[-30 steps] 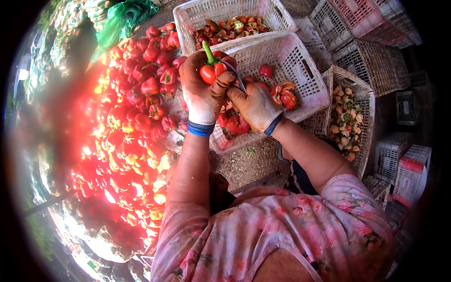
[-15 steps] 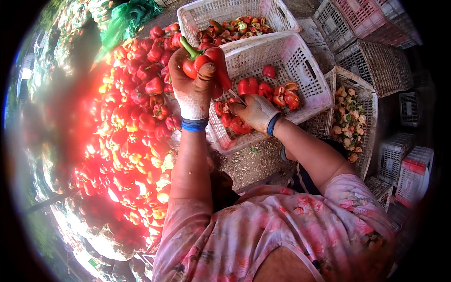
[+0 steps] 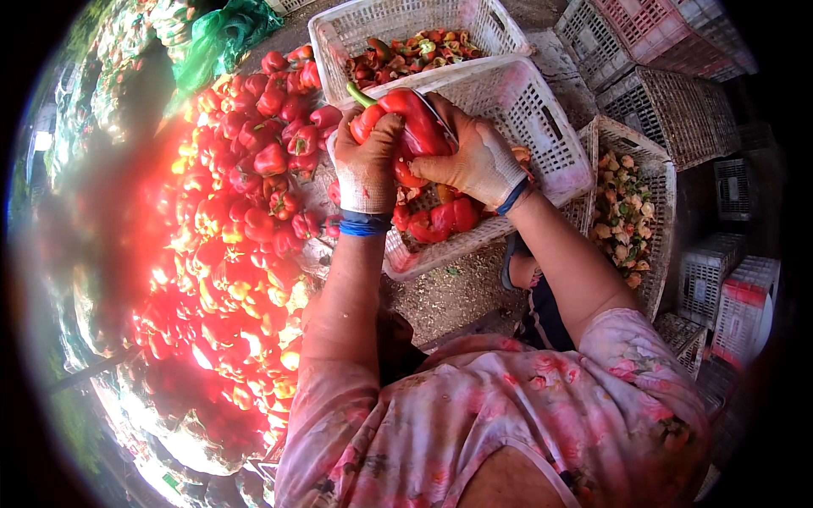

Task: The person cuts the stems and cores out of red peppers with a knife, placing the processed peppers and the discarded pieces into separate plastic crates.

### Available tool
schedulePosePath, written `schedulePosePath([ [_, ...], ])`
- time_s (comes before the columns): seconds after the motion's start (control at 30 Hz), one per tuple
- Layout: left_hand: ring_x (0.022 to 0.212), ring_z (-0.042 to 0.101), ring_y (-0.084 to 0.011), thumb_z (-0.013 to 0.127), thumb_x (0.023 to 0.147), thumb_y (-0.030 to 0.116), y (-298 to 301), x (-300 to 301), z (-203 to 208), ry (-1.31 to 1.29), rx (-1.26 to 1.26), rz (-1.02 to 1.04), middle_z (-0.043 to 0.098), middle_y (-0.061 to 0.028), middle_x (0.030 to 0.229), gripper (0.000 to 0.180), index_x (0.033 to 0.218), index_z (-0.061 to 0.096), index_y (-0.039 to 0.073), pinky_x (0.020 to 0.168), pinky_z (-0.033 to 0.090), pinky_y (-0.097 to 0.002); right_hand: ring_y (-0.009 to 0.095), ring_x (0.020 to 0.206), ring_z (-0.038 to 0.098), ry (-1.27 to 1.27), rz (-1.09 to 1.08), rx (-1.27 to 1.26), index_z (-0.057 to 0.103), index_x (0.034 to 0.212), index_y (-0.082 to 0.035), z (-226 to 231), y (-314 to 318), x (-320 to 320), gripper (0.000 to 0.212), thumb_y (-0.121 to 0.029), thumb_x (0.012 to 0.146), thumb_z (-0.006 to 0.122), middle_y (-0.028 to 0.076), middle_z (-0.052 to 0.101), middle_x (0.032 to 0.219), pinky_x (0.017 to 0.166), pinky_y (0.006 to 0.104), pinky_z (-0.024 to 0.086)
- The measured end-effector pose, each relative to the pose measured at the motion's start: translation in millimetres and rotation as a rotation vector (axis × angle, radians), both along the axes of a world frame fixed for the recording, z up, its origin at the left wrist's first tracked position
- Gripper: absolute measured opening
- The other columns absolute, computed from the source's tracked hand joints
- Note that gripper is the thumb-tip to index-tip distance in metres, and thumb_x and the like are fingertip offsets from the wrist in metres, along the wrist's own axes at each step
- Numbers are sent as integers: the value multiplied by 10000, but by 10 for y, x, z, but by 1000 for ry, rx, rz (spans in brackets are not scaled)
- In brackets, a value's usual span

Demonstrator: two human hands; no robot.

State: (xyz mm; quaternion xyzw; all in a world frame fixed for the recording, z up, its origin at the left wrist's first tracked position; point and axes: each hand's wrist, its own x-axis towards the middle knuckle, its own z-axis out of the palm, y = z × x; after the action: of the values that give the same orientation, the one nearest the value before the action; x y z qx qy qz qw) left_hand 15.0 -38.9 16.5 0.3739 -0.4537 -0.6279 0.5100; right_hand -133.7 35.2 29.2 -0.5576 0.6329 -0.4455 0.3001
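Note:
My left hand point(image 3: 366, 169), in a stained work glove, is closed round a red bell pepper point(image 3: 417, 121) with a green stem pointing up and left. Gloved as well, my right hand point(image 3: 481, 161) presses against the pepper's right side, its thumb across the lower part. A thin knife blade point(image 3: 442, 121) shows along that side; the handle is hidden in my right hand. Below both hands stands a white plastic crate point(image 3: 550, 165), with red peppers and pepper pieces point(image 3: 445, 218) inside.
Left of me spreads a large heap of red peppers point(image 3: 241, 229), partly washed out by glare. A second white crate point(image 3: 356, 25) at the back holds pepper scraps. On the right, another crate point(image 3: 665, 229) contains cut-off tops and cores, near stacked crates point(image 3: 677, 110). Green netting point(image 3: 224, 38) lies far left.
My right hand has risen from inside the crate to the pepper, bringing the knife against its right side. My left hand has lowered slightly and shifted right, still holding the pepper.

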Motion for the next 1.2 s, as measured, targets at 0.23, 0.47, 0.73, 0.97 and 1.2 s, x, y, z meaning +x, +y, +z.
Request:
schedulePosePath([
  [0.23,838,618,-109,761,853,162,77,-43,-117,-92,41,-262,671,-40,959,442,1215,583,-19,764,521,-251,161,597,626,-625,-74,188,661,1079,0,-67,93,-252,363,-151,754,714,86,661,840,412,312,506],
  [0.47,941,657,-168,751,838,86,117,-33,93,97,126,-464,669,-73,1071,503,1282,543,-24,818,557,-313,183,819,692,-1201,-53,346,635,1213,-18,-206,209,-399,445,-306,874,642,145,703,1047,543,344,567],
  [0.73,966,642,-248,770,755,85,77,-65,-200,-314,-320,-271,628,-128,1127,778,1422,379,-9,849,540,-349,111,723,603,-293,-396,65,678,884,-56,-259,-22,-359,358,-394,833,783,27,659,780,637,283,494],
  [0.97,1032,586,-411,875,571,209,305,-229,-280,-883,-786,-206,611,-216,1127,1046,1439,343,-32,898,496,-468,120,578,556,-641,-317,416,643,948,-41,-36,66,-70,391,-373,811,797,49,652,783,510,308,456],
  [1.2,1003,656,-256,857,669,140,207,-395,-323,-347,-413,-294,656,-174,1130,824,1370,456,-22,874,535,-346,198,518,608,-973,-416,208,668,978,-24,-233,106,-136,341,-354,889,657,104,666,805,376,387,483],
])
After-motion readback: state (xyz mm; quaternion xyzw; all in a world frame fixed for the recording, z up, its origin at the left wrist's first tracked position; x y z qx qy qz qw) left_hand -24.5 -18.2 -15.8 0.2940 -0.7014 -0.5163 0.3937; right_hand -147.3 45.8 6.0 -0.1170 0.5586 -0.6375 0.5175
